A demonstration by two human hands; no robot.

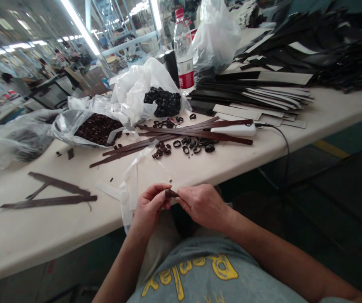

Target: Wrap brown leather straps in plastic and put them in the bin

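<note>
My left hand [151,206] and my right hand [201,205] meet just off the table's front edge. Between them is a small dark brown leather piece [170,193], looking like a strap end or loop; most of it is hidden by the fingers. My left thumb and fingers pinch its left side, while the right fingertips close on its narrow right tip. Beyond the hands lie small dark strap loops [196,148] and long brown leather straps [168,135]. More dark straps [51,202] rest at the left.
Clear plastic bags hold brown small parts [97,128] and black loops [163,101]. A white handheld device [234,129] with a black cable lies under the straps. Behind stand a bottle [184,54] and another bag [214,38]. Black and white strips [263,94] are piled at right.
</note>
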